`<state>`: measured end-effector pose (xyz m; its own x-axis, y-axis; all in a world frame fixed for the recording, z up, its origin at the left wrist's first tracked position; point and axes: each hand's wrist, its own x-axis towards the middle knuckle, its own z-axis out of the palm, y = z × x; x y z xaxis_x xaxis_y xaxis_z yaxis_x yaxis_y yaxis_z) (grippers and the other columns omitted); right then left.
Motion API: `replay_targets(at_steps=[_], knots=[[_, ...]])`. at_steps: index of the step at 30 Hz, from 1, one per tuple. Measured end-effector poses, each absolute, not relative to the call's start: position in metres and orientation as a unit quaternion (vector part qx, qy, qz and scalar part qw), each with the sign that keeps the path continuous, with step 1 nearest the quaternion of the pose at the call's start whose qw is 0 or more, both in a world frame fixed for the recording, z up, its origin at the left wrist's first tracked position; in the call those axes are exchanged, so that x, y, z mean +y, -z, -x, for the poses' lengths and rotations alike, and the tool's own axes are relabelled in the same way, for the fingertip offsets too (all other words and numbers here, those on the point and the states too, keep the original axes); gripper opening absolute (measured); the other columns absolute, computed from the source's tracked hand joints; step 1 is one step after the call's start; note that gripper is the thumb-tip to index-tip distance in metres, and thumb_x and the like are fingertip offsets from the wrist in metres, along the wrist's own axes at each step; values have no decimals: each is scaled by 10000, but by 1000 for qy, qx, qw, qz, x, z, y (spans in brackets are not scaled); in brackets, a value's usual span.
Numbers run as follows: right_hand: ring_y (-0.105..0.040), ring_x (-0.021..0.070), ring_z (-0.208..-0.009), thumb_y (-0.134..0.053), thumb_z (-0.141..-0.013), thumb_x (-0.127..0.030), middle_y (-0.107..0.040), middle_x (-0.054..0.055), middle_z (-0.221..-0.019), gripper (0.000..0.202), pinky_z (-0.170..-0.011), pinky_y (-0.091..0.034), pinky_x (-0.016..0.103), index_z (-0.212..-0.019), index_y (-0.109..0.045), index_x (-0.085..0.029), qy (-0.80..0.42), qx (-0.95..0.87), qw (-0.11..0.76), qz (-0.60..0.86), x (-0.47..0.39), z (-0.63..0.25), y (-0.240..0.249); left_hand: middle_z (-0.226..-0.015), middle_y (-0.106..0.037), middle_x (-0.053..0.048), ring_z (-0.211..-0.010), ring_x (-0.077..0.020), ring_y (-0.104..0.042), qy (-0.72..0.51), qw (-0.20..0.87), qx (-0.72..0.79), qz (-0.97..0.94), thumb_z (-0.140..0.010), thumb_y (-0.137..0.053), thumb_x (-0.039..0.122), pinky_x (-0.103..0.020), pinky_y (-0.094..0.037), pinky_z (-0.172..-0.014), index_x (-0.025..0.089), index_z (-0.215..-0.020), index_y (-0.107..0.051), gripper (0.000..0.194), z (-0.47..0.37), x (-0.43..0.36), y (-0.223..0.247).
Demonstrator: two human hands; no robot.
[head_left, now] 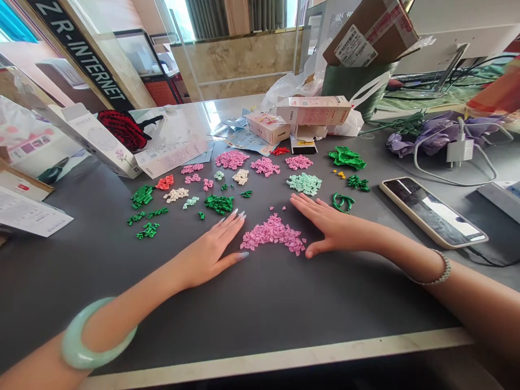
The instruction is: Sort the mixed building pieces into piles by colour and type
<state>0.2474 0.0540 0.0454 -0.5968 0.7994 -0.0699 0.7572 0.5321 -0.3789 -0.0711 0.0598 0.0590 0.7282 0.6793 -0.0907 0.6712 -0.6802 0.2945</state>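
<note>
A loose pile of small pink pieces [274, 233] lies on the dark table between my hands. My left hand [211, 252] rests flat at the pile's left side, fingers stretched out and holding nothing. On the pile's right, my right hand [331, 227] lies with its fingers apart, its thumb beside the outermost pink pieces. Just beyond its fingertips is a heap of mint green pieces [304, 184]. Dark green pieces [219, 203] sit beyond my left fingertips. Several pink heaps [231, 159] are farther back, and cream pieces [176, 195] lie to the left.
A phone [434, 211] lies at the right, near a white charger [460, 150] and purple flowers [441, 132]. Small boxes [314, 110] and a green bin [353, 86] stand at the back. An open white box [99, 141] lies at the left.
</note>
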Motion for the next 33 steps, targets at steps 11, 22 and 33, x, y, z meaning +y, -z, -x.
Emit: replay_targets(at_steps=[11, 22, 33], knots=[[-81, 365, -1429, -436, -715, -822, -110, 227, -1544, 1151, -1131, -155, 587, -1512, -110, -59, -121, -903, 67, 407, 70, -219, -34, -1564, -38, -168, -1450, -263, 24, 73, 112, 304, -943, -919, -249, 654, -489, -101, -1181, 59, -1485, -76, 840, 24, 76, -58], [-148, 372, -1417, -415, -759, -783, -162, 303, -1507, 1150, -1123, -221, 571, -1503, -9, -6, -121, -916, 119, 363, 70, -212, -26, -1565, -2, -182, -1450, -271, 40, 54, 150, 301, -940, -871, -254, 721, -481, -89, -1182, 49, -1484, -18, 939, 11, 84, -56], [-365, 338, -1349, -559, -872, -488, -264, 221, -1519, 945, -1102, -300, 563, -1521, 45, -160, -140, -899, 137, 392, 53, -204, -26, -1566, -46, -184, -1452, -251, 3, 20, 166, 283, -944, -914, -335, 630, -440, -113, -1188, 72, -1487, -25, 857, 12, 84, -52]])
